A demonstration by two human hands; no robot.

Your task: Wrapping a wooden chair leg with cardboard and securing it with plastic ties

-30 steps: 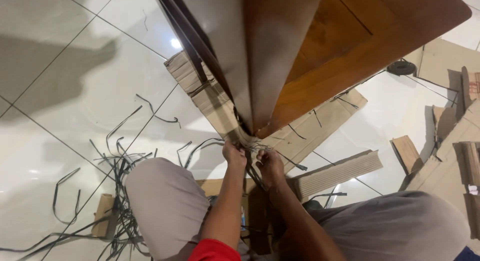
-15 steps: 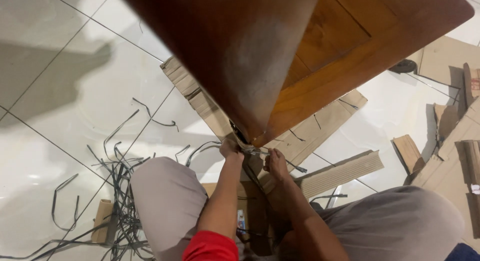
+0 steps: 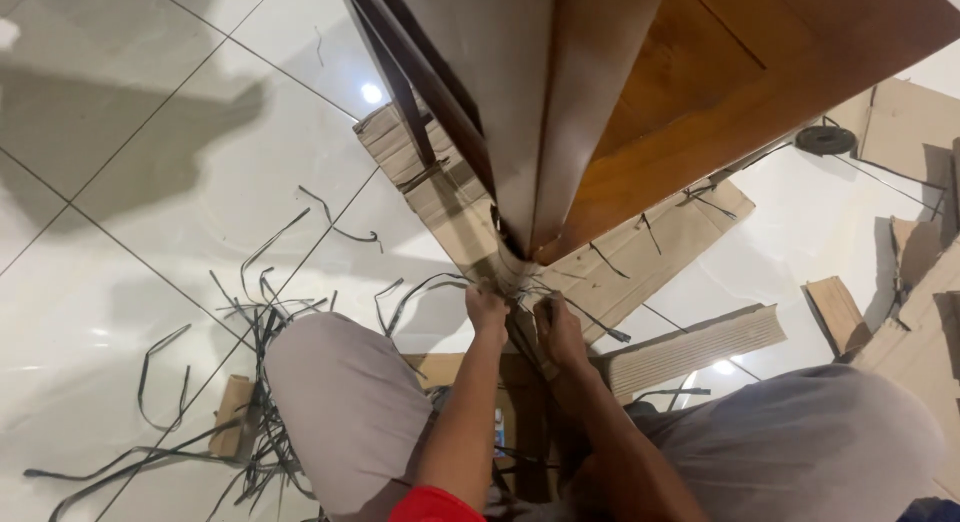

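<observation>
Left hand (image 3: 487, 310) and right hand (image 3: 558, 327) close together, both gripping straps (image 3: 520, 294) at wrapped bottom corner of door (image 3: 700, 72); exact grip hard to tell. Door upright at 12 o'clock, resting on cardboard (image 3: 640, 257). Cut strap scraps (image 3: 250, 322) at 9 o'clock on tile floor (image 3: 150, 182). Tape roll (image 3: 825, 140) at 2 o'clock.

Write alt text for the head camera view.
Both hands, left hand and right hand, grip the cardboard-wrapped bottom corner of an upright brown wooden door. Cut black plastic straps litter the white tiled floor.
</observation>
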